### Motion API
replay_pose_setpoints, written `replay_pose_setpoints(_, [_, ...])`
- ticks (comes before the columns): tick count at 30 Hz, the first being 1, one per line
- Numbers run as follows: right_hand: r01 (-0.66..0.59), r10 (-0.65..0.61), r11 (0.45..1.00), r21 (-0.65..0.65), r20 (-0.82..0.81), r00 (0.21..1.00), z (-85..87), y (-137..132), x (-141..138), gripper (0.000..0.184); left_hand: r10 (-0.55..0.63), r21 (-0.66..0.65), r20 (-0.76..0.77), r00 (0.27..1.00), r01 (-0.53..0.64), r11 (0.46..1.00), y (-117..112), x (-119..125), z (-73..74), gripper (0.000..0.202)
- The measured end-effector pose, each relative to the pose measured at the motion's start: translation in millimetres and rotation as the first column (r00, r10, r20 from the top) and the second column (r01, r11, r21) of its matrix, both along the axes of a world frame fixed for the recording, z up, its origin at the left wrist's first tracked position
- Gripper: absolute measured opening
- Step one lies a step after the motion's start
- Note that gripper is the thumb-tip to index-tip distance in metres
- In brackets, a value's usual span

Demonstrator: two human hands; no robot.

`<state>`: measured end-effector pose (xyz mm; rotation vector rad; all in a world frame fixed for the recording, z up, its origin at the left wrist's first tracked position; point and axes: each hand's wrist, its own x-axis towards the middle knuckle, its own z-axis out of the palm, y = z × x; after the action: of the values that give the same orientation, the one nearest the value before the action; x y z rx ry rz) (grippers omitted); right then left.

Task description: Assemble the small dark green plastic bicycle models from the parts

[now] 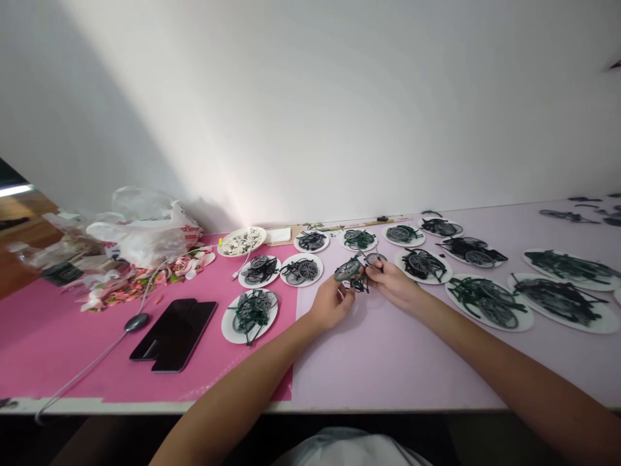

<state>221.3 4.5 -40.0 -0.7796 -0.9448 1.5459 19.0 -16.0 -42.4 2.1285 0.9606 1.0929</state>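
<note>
A small dark green toy bicycle (348,269) with grey spoked wheels is held above the table between my two hands. My left hand (332,303) is closed on its near left side, thumb and fingers pinching the frame. On the other side my right hand (387,278) pinches the part by the second wheel. Fingers hide some of the bicycle's middle. Just behind stands a white plate (341,237) of green bicycle parts. To the right of my right hand lies a plate of black parts (423,264), and left of my left hand a plate of green parts (250,315).
More plates of bicycle parts (490,301) spread to the right. At left lie two dark phones (182,336), a cable with a grey puck (136,321), artificial petals (121,288) and a plastic bag (145,233). A bowl (223,251) of small white pieces stands near the wall (310,116).
</note>
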Motion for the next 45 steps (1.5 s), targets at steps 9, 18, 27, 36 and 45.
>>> replay_pose_setpoints(9, [0.002,-0.002,1.000,-0.010,0.007,1.000,1.8,-1.1,-0.1,0.064,0.004,-0.008,-0.061,0.998,-0.005,1.000,-0.6,0.6,2.3,0.030])
replay_pose_setpoints(18, [-0.016,0.016,1.000,-0.005,-0.002,1.000,3.8,-2.9,-0.5,0.061,-0.010,-0.013,-0.076,0.997,0.009,1.000,-3.5,2.0,4.4,0.025])
replay_pose_setpoints(27, [0.001,-0.001,1.000,-0.003,0.031,1.000,5.6,-4.3,-0.8,0.062,-0.066,-0.029,-0.053,0.996,0.064,0.998,-3.0,2.9,2.8,0.030])
replay_pose_setpoints(36, [-0.013,0.013,1.000,-0.009,0.050,0.999,1.0,-2.9,-0.8,0.063,-0.134,-0.091,-0.021,0.991,0.132,0.987,-4.3,1.8,5.9,0.023])
replay_pose_setpoints(45, [-0.015,0.015,1.000,-0.019,0.013,1.000,3.9,-4.5,-0.3,0.061,-0.114,-0.138,-0.016,0.993,0.111,0.984,-3.3,2.4,3.5,0.037])
